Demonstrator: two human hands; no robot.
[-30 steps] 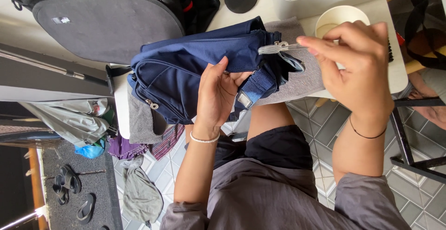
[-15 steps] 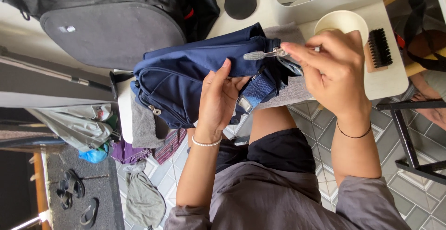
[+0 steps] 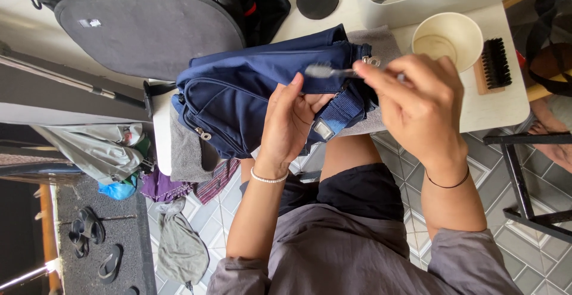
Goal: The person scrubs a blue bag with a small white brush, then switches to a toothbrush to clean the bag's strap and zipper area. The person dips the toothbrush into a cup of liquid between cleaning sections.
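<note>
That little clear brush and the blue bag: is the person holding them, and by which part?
The right hand pinches the toothbrush by its handle end. The left hand grips the navy bag at its edge by the strap.

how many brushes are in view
2: a toothbrush pinched in the right hand over the navy bag, and a black-bristled scrub brush on the white table beside the paper cup.

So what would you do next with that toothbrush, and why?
Probably bring the toothbrush bristles down onto the navy bag and scrub. The right hand holds the brush just above the fabric, while the left hand steadies the bag's edge on the grey towel.
</note>
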